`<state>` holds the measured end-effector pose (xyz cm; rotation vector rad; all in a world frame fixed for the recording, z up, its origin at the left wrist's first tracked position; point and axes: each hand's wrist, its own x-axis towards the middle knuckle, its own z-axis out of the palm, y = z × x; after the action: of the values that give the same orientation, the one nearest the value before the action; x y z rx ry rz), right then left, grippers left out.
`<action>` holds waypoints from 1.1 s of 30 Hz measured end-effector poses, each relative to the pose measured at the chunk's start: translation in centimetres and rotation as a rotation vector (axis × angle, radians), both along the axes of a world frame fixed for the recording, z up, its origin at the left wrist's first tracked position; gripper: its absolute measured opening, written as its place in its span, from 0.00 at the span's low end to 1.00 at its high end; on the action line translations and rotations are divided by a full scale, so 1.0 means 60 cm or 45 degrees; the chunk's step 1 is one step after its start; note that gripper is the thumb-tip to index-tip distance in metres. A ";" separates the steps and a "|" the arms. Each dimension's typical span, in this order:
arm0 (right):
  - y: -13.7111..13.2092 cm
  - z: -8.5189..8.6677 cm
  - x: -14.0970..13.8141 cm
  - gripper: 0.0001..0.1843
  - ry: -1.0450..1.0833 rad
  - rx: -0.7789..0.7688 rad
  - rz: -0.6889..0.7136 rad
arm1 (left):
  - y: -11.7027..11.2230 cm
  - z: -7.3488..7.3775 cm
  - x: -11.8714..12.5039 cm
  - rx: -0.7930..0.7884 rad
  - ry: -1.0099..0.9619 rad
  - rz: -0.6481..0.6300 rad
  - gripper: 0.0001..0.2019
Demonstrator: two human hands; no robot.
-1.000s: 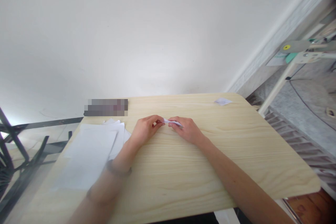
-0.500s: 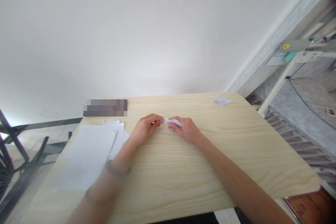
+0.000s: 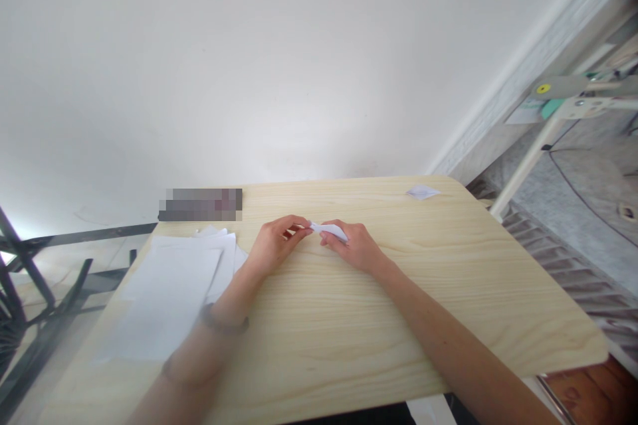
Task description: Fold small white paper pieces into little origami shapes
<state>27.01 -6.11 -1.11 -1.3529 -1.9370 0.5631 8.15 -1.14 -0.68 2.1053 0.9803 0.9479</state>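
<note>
A small folded piece of white paper [image 3: 333, 231] is held between my two hands over the middle of the table. My left hand [image 3: 277, 239] pinches its narrow left tip between thumb and fingers. The wider right end lies in my right hand [image 3: 355, 244], thumb on the near side and fingers behind. Part of the folds is covered by the right fingers. Toward the back right of the table rests another folded paper piece [image 3: 423, 192], pointed at its ends, touched by neither hand.
Loose white paper sheets [image 3: 169, 299] lie overlapping on the left, by my left forearm. Behind them is a blurred-out dark object [image 3: 200, 205]. The light wooden table [image 3: 319, 345] meets a white wall [image 3: 299, 66] at its back. A white metal frame [image 3: 528, 159] stands beyond the right edge.
The fingers of my left hand have shifted slightly at the paper's left tip, and the paper has tilted a little. My right hand has hardly moved.
</note>
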 end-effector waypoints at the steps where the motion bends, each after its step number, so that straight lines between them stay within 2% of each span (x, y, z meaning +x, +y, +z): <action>1: 0.000 0.000 0.000 0.11 0.002 0.003 -0.004 | 0.000 0.001 0.001 0.007 0.003 0.002 0.10; 13: 0.000 -0.002 -0.001 0.11 -0.060 0.068 0.036 | -0.001 0.000 0.001 0.005 0.054 -0.050 0.09; 19: 0.001 0.000 0.000 0.11 -0.011 -0.027 0.025 | -0.001 0.004 0.001 -0.103 -0.008 -0.038 0.09; 24: 0.000 0.003 0.000 0.12 0.051 -0.117 0.004 | 0.003 -0.001 0.000 -0.333 -0.136 -0.046 0.13; 26: 0.000 0.004 -0.001 0.11 0.057 -0.127 -0.004 | 0.002 -0.001 0.000 -0.387 -0.140 -0.078 0.12; 30: 0.001 0.005 -0.003 0.11 0.091 -0.140 -0.019 | -0.001 0.002 0.001 -0.437 -0.162 -0.095 0.10; 33: 0.002 0.006 -0.003 0.14 0.118 -0.165 -0.043 | -0.003 0.002 0.002 -0.381 -0.177 -0.052 0.10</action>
<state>26.82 -5.97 -0.74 -1.4115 -1.8267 0.7323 8.25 -1.35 -0.57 1.7804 0.9404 0.8564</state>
